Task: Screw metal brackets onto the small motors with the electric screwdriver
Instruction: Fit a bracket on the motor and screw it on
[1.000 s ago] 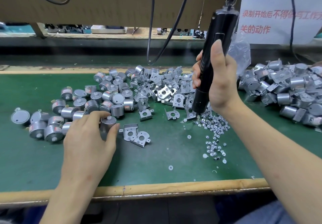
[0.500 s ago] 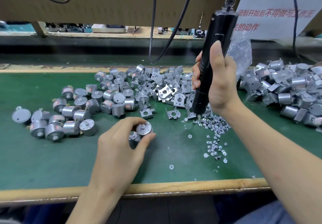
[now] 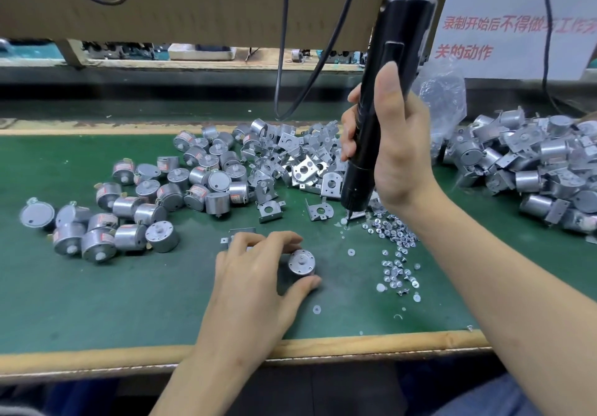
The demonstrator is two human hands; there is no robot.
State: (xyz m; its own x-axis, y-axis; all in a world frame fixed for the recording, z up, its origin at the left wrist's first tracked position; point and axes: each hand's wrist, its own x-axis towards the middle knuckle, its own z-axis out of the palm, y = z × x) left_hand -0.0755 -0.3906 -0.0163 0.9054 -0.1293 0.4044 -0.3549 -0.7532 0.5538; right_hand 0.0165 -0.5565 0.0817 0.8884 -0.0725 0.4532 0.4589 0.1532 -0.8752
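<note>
Head view, left hand [image 3: 255, 276] fingers pinching a small motor [image 3: 301, 263] on the green tabletop [image 3: 129, 302], right hand [image 3: 397, 157] fingers curled round the electric screwdriver [image 3: 403, 21], bit beside loose screws [image 3: 395, 241].

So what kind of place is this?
Most likely a factory assembly bench. Heaps of small motors and metal brackets lie on a green mat. The right hand grips an electric screwdriver above loose screws, and the left hand holds one motor.
</note>
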